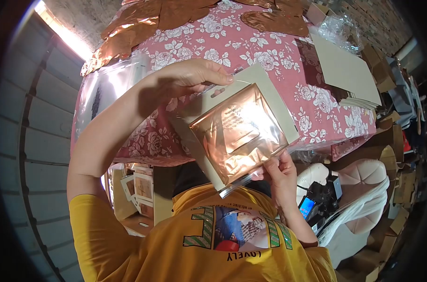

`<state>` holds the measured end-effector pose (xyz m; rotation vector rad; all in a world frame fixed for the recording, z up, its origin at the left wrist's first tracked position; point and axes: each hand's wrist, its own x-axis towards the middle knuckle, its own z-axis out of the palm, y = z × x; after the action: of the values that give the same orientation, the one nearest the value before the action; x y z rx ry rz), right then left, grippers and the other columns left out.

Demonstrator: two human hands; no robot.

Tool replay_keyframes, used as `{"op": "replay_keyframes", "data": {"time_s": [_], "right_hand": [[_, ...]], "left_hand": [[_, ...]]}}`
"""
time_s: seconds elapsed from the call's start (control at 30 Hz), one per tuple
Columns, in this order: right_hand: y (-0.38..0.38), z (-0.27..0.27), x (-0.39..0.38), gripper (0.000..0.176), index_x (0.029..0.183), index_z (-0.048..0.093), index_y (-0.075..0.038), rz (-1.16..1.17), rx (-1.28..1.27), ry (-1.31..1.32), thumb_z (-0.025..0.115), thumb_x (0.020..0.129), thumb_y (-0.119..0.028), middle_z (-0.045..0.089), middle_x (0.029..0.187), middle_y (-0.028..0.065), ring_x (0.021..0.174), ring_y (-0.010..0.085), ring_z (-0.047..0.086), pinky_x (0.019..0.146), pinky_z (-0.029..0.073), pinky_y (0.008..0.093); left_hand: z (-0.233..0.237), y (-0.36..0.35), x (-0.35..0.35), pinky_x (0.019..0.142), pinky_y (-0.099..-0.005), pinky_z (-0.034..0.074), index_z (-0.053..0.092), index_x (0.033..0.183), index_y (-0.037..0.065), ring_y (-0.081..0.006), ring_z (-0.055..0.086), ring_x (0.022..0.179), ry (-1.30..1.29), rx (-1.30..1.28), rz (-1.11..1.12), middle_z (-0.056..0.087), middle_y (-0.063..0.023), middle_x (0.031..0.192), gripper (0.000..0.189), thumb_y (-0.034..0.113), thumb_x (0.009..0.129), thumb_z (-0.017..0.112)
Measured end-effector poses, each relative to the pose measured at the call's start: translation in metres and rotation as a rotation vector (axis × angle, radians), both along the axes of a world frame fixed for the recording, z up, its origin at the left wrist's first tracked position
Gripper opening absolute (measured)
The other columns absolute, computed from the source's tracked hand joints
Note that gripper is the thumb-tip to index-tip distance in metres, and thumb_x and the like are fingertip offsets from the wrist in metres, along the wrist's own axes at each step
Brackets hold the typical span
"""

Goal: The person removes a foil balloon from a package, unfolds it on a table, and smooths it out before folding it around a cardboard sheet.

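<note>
I hold up a pale card (211, 105) with a hanging slot at its top. On it lies a folded, shiny copper-coloured foil piece (237, 134) with small printed text. Clear plastic shows at the card's edges, like a sleeve around it. My left hand (201, 77) grips the upper edge near the slot, thumb on top. My right hand (280, 173) pinches the lower right edge, some of its fingers hidden behind the package. The package is tilted above the table's near edge.
A table with a pink floral cloth (213, 40) carries copper foil shapes (133, 33) at the back, clear plastic sleeves (114, 80) at left and a stack of pale cards (345, 70) at right. A white padded chair (364, 188) and cardboard boxes (387, 235) stand at right.
</note>
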<state>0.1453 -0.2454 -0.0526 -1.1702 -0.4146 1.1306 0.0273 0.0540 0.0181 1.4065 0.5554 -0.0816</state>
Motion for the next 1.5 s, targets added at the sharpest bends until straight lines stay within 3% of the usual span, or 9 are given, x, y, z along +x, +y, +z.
{"op": "replay_keyframes", "data": {"time_s": [0.13,0.2,0.33,0.43,0.7,1.0,1.23,1.37,1.5], "right_hand": [[0.0,0.002,0.0,0.026,0.125,0.054,-0.005,0.012,0.008,0.004,0.054,0.099,-0.009,0.065,0.094,0.0043,0.075,0.0122,0.067,0.066,0.059,0.0279],[-0.001,0.0,0.001,0.025,0.123,0.054,-0.004,-0.002,-0.001,0.0,0.054,0.099,-0.009,0.065,0.094,0.0046,0.075,0.0125,0.068,0.066,0.059,0.028],[-0.002,-0.001,0.002,0.02,0.117,0.054,-0.002,0.004,0.002,-0.009,0.054,0.099,-0.009,0.065,0.092,0.006,0.075,0.0136,0.068,0.065,0.059,0.0278],[-0.001,0.005,0.001,0.016,0.113,0.055,-0.001,-0.005,-0.021,-0.019,0.054,0.099,-0.009,0.065,0.09,0.0061,0.074,0.0141,0.069,0.065,0.059,0.0279],[-0.003,0.0,0.001,0.01,0.101,0.056,-0.002,-0.009,-0.019,-0.022,0.057,0.099,-0.013,0.065,0.082,0.006,0.072,0.0158,0.069,0.064,0.059,0.0278],[0.0,0.005,0.001,0.01,0.093,0.053,-0.003,-0.009,-0.039,0.025,0.056,0.1,-0.011,0.063,0.081,0.0077,0.074,0.0197,0.071,0.066,0.062,0.0304],[0.007,0.005,-0.002,0.007,0.093,0.053,-0.003,-0.069,-0.055,0.009,0.055,0.098,-0.006,0.067,0.081,0.0121,0.073,0.0215,0.072,0.062,0.061,0.0289],[0.012,0.005,-0.004,0.003,0.095,0.051,-0.003,-0.111,-0.088,-0.023,0.053,0.096,-0.001,0.066,0.08,0.0132,0.072,0.0232,0.073,0.059,0.062,0.0283],[0.013,0.006,-0.008,0.004,0.095,0.051,-0.002,-0.128,-0.078,-0.01,0.054,0.096,-0.002,0.066,0.082,0.0132,0.072,0.0235,0.073,0.061,0.063,0.0297]], "left_hand": [[0.009,0.002,-0.003,0.052,-0.0096,0.042,0.065,0.113,-0.002,0.0019,0.057,0.069,0.047,0.014,-0.021,0.065,0.0024,0.085,0.033,0.025,0.094,0.068],[0.011,-0.001,-0.003,0.052,-0.0135,0.034,0.066,0.103,0.005,0.0019,0.043,0.061,0.08,-0.002,0.027,0.061,0.0059,0.081,0.021,0.024,0.095,0.067],[-0.005,0.011,-0.006,0.054,-0.013,0.036,0.066,0.105,0.005,0.0027,0.044,0.062,0.013,-0.051,-0.066,0.061,0.0074,0.083,0.021,0.024,0.096,0.066],[-0.008,0.003,-0.006,0.055,-0.0101,0.043,0.064,0.117,-0.001,0.0018,0.057,0.069,-0.042,-0.022,-0.048,0.067,0.0003,0.092,0.033,0.026,0.097,0.064],[0.009,-0.007,-0.011,0.072,-0.0176,0.053,0.059,0.123,-0.004,-0.0068,0.064,0.081,0.029,-0.056,0.036,0.069,-0.0071,0.104,0.039,0.029,0.1,0.058],[-0.005,0.001,-0.015,0.092,-0.0242,0.051,0.051,0.129,-0.007,-0.0147,0.061,0.101,-0.133,0.148,0.169,0.061,-0.0162,0.12,0.04,0.025,0.104,0.047],[-0.008,-0.001,-0.021,0.093,-0.025,0.05,0.055,0.126,-0.005,-0.0144,0.061,0.104,-0.215,0.243,0.133,0.064,-0.0128,0.114,0.04,0.027,0.105,0.048],[0.009,-0.041,-0.04,0.095,-0.0331,0.049,0.055,0.133,0.005,-0.0222,0.061,0.105,-0.149,0.555,0.29,0.066,-0.0136,0.113,0.04,0.025,0.098,0.056],[-0.002,-0.13,-0.067,0.11,-0.049,0.035,0.039,0.146,0.006,-0.0367,0.042,0.135,-0.292,1.237,0.201,0.045,-0.0229,0.142,0.084,0.033,0.078,0.08]]}}
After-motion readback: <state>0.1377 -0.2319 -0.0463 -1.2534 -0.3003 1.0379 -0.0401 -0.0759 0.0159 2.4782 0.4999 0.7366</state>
